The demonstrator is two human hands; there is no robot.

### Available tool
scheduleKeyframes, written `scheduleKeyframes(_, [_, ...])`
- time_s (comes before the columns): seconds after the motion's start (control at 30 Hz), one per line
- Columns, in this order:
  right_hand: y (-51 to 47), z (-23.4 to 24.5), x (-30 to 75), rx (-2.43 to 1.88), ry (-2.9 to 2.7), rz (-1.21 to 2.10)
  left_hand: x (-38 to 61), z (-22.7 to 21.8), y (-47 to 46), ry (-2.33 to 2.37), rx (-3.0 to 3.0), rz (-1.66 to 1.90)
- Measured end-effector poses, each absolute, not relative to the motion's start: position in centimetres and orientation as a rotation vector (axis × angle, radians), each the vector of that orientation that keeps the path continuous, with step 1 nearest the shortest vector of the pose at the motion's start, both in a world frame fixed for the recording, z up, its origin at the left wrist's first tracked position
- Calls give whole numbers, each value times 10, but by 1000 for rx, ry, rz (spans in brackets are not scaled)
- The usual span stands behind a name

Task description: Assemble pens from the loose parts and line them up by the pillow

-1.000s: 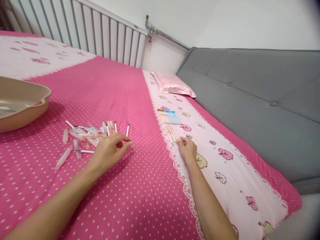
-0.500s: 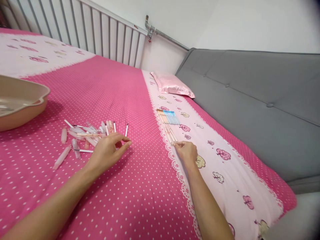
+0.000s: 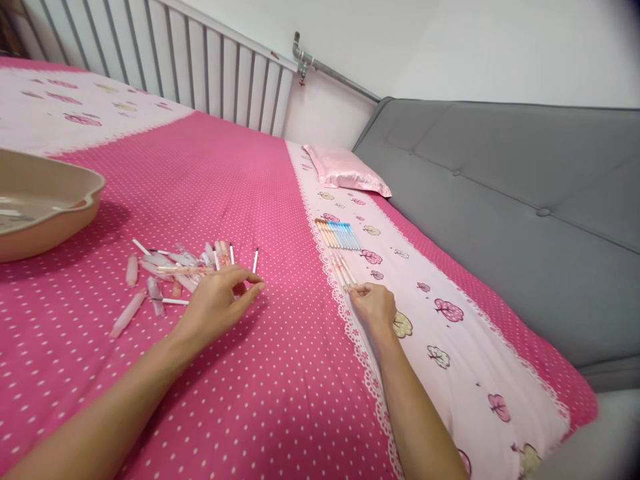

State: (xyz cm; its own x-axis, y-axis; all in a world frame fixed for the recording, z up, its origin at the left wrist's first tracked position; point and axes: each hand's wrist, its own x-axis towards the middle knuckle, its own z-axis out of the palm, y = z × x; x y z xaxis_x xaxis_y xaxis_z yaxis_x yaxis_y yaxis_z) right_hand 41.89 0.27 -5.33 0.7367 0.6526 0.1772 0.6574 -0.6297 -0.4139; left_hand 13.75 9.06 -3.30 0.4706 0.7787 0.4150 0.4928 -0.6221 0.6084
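Note:
My right hand (image 3: pixel 374 305) pinches the near end of a slim pale pen in a small group of white-and-pink pens (image 3: pixel 342 268) lying side by side on the bed. Just beyond them is a neat row of orange-brown and blue pens (image 3: pixel 339 235). My left hand (image 3: pixel 220 297) hovers at the right edge of a loose pile of pen parts (image 3: pixel 173 267). Its thumb and index finger curve towards each other, with a small gap and nothing visible between them. White refills with dark tips (image 3: pixel 256 260) lie beside that hand, which hides part of the pile.
A beige plastic basin (image 3: pixel 50 227) stands at the left with a few pale items inside. The bed has a pink dotted sheet (image 3: pixel 280 400). A pink pillow (image 3: pixel 347 170) lies at the far end, near the grey padded headboard (image 3: pixel 500 180). White rails (image 3: pixel 210 67) line the back.
The view has shifted very slightly. Both hands and the pens keep their places.

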Motion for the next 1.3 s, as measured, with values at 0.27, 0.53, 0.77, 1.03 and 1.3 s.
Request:
scheduleKeyframes(0.27, [4, -55, 421, -2440, -1032, 26, 137, -31, 90, 1056, 2309, 955])
scheduleKeyframes(0.53, [2, -54, 424, -2408, -978, 11, 136, -33, 91, 1064, 2342, 924])
scheduleKeyframes(0.77, [5, -62, 436, -2398, -914, -8, 136, -35, 92, 1081, 2348, 877])
scheduleKeyframes(1.03, [6, -64, 438, -2421, -914, 30, 136, -34, 92, 1075, 2335, 879])
scheduleKeyframes(1.3, [5, -65, 439, -2379, -923, 76, 136, -33, 91, 1076, 2340, 897])
